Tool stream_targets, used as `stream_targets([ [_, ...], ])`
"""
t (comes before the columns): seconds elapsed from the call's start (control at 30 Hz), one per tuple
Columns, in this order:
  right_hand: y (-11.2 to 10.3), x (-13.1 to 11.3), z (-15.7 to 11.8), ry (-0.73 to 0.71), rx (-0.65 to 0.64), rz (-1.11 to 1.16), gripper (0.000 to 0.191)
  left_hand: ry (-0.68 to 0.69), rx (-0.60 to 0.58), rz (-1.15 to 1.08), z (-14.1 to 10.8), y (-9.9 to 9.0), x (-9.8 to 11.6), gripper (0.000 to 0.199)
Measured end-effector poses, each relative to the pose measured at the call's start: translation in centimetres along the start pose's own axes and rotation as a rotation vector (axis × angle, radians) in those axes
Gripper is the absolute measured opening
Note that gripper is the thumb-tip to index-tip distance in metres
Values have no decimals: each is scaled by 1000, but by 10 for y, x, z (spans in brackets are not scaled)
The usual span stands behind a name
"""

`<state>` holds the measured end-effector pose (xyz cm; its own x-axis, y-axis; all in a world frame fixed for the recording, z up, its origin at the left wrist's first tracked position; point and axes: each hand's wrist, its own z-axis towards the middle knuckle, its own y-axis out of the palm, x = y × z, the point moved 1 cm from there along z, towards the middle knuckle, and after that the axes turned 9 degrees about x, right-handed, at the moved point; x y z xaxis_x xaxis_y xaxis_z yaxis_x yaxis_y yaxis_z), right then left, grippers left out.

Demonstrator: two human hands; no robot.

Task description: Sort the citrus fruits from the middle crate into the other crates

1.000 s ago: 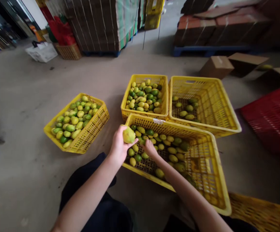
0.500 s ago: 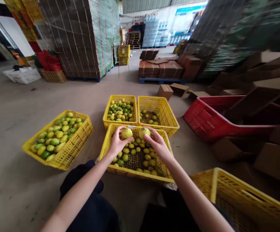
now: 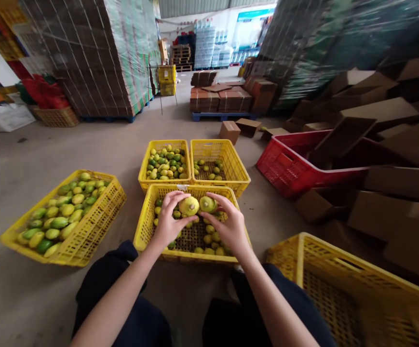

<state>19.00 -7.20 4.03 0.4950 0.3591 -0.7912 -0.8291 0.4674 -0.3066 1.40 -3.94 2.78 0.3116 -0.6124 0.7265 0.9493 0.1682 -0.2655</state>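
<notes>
l fingers [image 3: 175, 197] w/ lemon [image 3: 189, 206], r fingers [image 3: 221, 199] w/ greener lemon [image 3: 207, 204]

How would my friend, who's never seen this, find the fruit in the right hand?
Find the yellow crate just below the middle of the picture. Above it, the left hand and right hand hold two fruits close together. Pick the greener fruit in the right hand; its neighbour in the left is the yellower fruit.

Interior: a grey floor [image 3: 115, 149] extended toward a white rear wall [image 3: 227, 20] beneath corrugated panelling [image 3: 195, 6]; tall wrapped stacks [image 3: 82, 58] flanked the brighter far end.
</notes>
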Motion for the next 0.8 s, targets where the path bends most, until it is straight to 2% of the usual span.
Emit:
stream_targets([
  [0.17, 5, -2, 1, 14, -16, 28, 40, -105, 14, -52, -2, -3, -6, 52],
  [0.3, 8, -3, -1, 72, -47, 78, 40, -253, -13, -192, -1, -6, -6, 52],
  [0.37, 8, -5, -2, 163, -33, 169, 46, -389, -32, -329, 1, -8, -3, 53],
  [0.47, 7, -10, -2, 414, -16, 397, 47, -649, -52, -587, 3, -11, 0, 53],
  [0.57, 8, -14, -1, 654, -146, 590, 35, -902, -111, -754, 3, -10, -1, 49],
  [0.67, 11, -14, 0, 765, -249, 673, 34, -1102, -161, -815, 0, -7, -4, 47],
  [0.8, 20, -13, 1, 881, -248, 727, 31, -1269, -108, -891, -1, -3, -5, 33],
])
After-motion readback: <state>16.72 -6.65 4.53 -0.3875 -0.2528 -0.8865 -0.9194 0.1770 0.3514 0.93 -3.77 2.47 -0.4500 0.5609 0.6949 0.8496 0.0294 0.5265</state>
